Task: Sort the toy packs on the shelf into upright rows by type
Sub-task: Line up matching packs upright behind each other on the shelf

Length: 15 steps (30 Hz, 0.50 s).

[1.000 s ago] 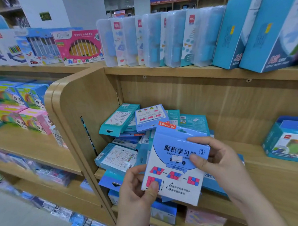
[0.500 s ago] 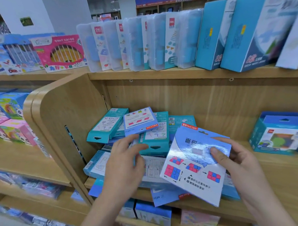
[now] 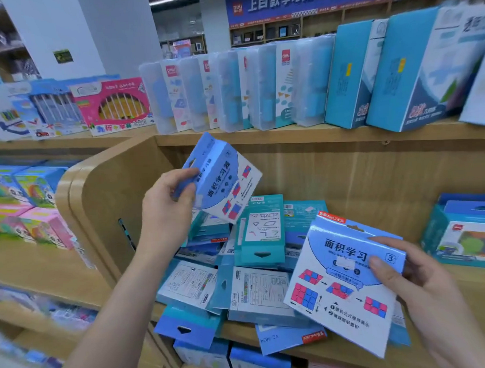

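The left hand (image 3: 167, 206) grips a flat, glossy blue-and-white cardboard pack (image 3: 224, 181) by its hanger end, tilted in the air above the heap by the left end wall of the wooden shelf (image 3: 473, 287). The right hand (image 3: 407, 282) pinches a matching square pack (image 3: 340, 288) over the shelf's front edge. Teal packs (image 3: 261, 233) lie jumbled flat beneath.

each hand (image 3: 167, 198) (image 3: 412, 276) grips a blue pack (image 3: 221, 179) (image 3: 345, 285)
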Each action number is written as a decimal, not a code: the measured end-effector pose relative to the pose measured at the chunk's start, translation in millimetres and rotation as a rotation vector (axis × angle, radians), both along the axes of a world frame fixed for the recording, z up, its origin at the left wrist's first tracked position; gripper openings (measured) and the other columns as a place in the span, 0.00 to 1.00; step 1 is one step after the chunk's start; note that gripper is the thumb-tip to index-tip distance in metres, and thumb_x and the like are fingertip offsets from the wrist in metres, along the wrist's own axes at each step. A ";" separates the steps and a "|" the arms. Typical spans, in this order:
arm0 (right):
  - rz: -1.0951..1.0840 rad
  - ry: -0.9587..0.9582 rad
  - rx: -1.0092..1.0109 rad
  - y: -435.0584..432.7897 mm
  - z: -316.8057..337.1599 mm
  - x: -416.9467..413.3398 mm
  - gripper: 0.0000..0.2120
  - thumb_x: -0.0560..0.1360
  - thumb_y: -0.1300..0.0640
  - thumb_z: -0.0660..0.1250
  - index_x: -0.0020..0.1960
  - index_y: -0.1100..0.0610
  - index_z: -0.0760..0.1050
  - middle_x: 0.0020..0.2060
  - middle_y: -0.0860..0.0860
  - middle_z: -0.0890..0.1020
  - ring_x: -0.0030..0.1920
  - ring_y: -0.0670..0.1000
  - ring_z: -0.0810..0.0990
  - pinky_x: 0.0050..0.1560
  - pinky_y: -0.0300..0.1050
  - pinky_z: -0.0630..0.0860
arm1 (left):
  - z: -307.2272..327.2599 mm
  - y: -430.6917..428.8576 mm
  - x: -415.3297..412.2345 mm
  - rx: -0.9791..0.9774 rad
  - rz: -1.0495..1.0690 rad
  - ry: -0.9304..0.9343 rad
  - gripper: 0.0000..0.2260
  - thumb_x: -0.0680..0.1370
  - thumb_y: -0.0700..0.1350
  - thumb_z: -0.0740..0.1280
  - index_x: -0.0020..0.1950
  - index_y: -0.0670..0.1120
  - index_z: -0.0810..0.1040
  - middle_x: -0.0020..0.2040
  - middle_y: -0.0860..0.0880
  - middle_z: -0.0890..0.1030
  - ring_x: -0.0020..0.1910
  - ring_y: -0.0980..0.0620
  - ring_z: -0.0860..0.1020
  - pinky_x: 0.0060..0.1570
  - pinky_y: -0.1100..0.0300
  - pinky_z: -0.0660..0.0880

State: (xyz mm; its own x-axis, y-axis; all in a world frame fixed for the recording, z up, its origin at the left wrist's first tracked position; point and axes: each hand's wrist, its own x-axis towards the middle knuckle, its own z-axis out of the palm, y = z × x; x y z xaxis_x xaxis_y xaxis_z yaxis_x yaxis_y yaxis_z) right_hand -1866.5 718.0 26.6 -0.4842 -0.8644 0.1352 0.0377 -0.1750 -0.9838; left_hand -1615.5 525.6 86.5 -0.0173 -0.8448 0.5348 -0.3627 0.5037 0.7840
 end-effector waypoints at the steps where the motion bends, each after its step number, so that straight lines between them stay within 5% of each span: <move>1: 0.012 0.004 -0.001 -1.3 0.2 1.3 0.40 0.38 0.29 0.77 0.46 0.46 0.81 0.41 0.51 0.86 0.38 0.51 0.85 0.34 0.43 0.81 | 2.7 3.8 0.1 0.087 -0.036 0.094 0.09 0.80 0.41 0.63 0.54 0.51 0.80 0.53 0.54 0.80 0.50 0.54 0.81 0.45 0.52 0.81; 4: 0.048 0.014 -0.002 -4.9 2.6 6.1 0.40 0.39 0.29 0.77 0.47 0.46 0.81 0.42 0.52 0.86 0.39 0.52 0.85 0.34 0.43 0.81 | 9.4 18.6 -0.3 0.274 -0.079 0.281 0.07 0.80 0.46 0.64 0.53 0.51 0.81 0.48 0.51 0.84 0.45 0.54 0.83 0.43 0.49 0.82; 9: 0.063 0.034 -0.002 -9.2 4.0 9.3 0.39 0.40 0.29 0.76 0.47 0.46 0.81 0.42 0.50 0.86 0.40 0.51 0.85 0.33 0.42 0.81 | 8.9 25.7 6.7 0.350 -0.107 0.313 0.09 0.75 0.49 0.69 0.54 0.50 0.81 0.47 0.48 0.84 0.43 0.50 0.84 0.46 0.46 0.81; 15: 0.041 0.035 0.010 -9.7 4.8 9.5 0.38 0.39 0.29 0.76 0.46 0.45 0.81 0.40 0.50 0.86 0.39 0.51 0.85 0.31 0.41 0.80 | 10.9 26.7 7.3 0.346 -0.138 0.333 0.11 0.72 0.46 0.72 0.53 0.50 0.82 0.50 0.47 0.83 0.43 0.51 0.84 0.37 0.57 0.81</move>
State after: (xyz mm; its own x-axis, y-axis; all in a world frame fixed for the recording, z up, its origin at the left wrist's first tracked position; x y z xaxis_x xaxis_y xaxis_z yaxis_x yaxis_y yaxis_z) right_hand -1857.0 708.3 31.4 -0.4433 -0.8850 0.1426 0.0101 -0.1640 -0.9864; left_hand -1608.2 552.3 97.4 -0.0174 -0.9755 0.2195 -0.0127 0.2197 0.9755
